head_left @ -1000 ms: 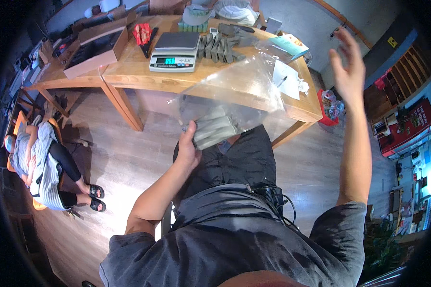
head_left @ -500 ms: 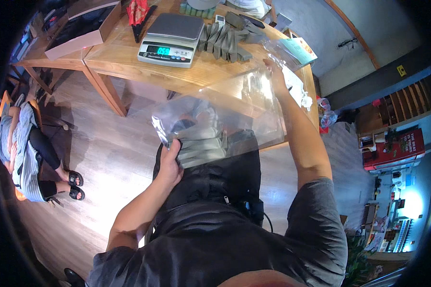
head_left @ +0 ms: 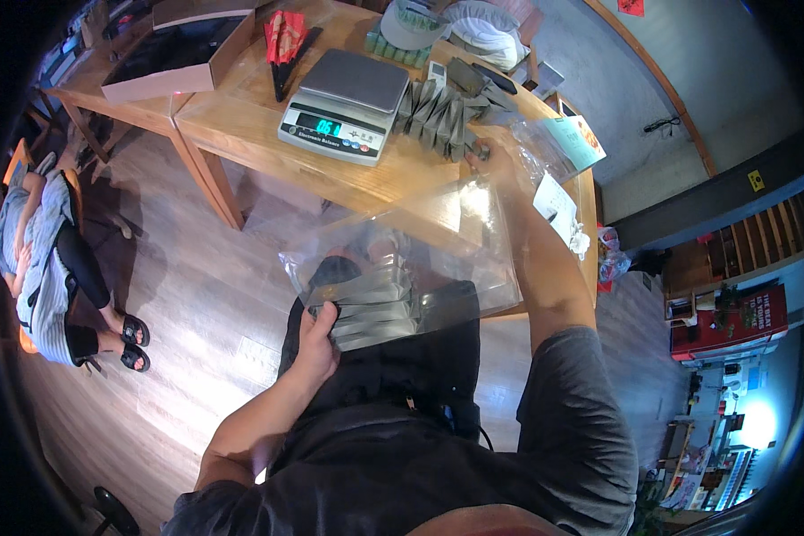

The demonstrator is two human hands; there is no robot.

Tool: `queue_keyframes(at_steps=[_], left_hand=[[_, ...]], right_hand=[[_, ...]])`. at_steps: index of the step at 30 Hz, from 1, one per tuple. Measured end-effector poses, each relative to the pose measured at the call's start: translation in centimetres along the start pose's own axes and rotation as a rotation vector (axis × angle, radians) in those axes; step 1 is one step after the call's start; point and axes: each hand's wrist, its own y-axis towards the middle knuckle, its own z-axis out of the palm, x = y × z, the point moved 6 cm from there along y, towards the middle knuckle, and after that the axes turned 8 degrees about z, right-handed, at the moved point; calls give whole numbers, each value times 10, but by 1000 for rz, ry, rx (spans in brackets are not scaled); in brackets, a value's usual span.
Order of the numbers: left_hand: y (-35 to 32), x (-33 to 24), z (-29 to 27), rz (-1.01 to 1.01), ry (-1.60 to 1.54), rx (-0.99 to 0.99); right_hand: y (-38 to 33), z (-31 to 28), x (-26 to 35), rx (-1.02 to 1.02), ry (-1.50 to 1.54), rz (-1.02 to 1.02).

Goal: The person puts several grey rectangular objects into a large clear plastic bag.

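My left hand (head_left: pixel 320 344) grips the lower left part of a large clear plastic bag (head_left: pixel 460 299), thumb on top. Inside the bag, several silvery-grey sachets (head_left: pixel 375 313) lie stacked over my lap. My right hand (head_left: pixel 496 165) is above the table at the near right end of a row of grey sachets (head_left: pixel 433 121), fingers closed on the end one. The bag's upper right side hangs beside my right forearm. Left of the row stands an electronic scale (head_left: pixel 344 103) with a lit display and a bare grey plate.
Along the wooden table (head_left: pixel 330 188) are an open cardboard box (head_left: pixel 165 79), a red package (head_left: pixel 286 37), a grey cap (head_left: pixel 414 22), a green printed card (head_left: pixel 576 143) and white paper (head_left: pixel 558 210). A seated person (head_left: pixel 45 259) is at the left.
My right hand has moved left and nearer, down to the end of the sachet row. The bag stays in my left hand. The view has shifted slightly, and the scale's display has changed.
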Motion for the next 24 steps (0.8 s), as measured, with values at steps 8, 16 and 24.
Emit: queue_keyframes(at_steps=[8, 16, 24], left_hand=[[1, 9, -5, 4, 69, -28], [-10, 1, 8, 41, -2, 64], [-25, -11, 39, 120, 130, 282]], right_hand=[[-72, -70, -8, -333, 44, 23], [-211, -163, -44, -166, 1199, 279], [-385, -206, 46, 153, 1534, 151]])
